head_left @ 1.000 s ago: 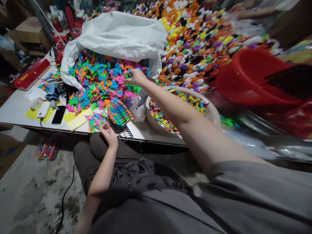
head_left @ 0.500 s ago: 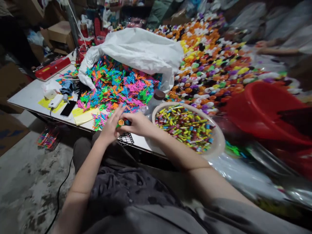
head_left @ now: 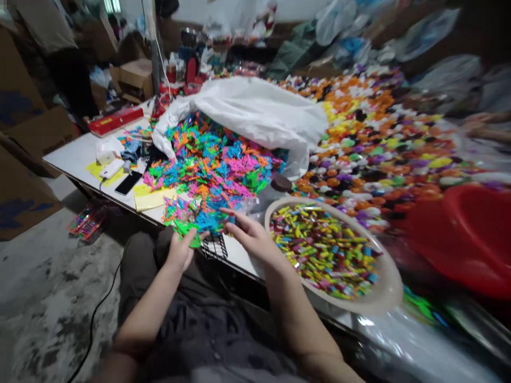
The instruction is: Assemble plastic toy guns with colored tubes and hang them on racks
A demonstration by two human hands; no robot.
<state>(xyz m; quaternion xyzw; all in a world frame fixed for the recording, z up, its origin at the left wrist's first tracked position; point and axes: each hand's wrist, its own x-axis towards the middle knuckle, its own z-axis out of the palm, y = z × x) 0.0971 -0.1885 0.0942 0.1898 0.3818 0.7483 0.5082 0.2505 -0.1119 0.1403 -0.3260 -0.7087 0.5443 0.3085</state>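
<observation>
My left hand [head_left: 180, 251] is closed, thumb and fingers pinched on a bright green plastic piece [head_left: 191, 233] at the table's front edge. To its right my right hand [head_left: 252, 239] has its fingers apart, reaching over the near edge of a pile of small colourful plastic pieces [head_left: 231, 165]. Nothing shows in its grasp. Between and below the hands, a black wire rack [head_left: 214, 246] juts over the table edge. The small pieces are pink, blue, green and orange, spilling from a white sack [head_left: 263, 106]. Their exact shape is blurred.
A pale basin [head_left: 393, 298] of small wrapped-looking coloured pieces stands right of my right arm, near a dark-lidded jar [head_left: 281, 183]. Farther right are a red tub [head_left: 459, 239] and a heap of coloured balloon-like pieces [head_left: 359, 138]. A phone [head_left: 128, 183] lies left.
My hands have moved apart; the round orange-ended item between them is out of sight. A green piece now shows at my left hand. The view has tilted up and left.
</observation>
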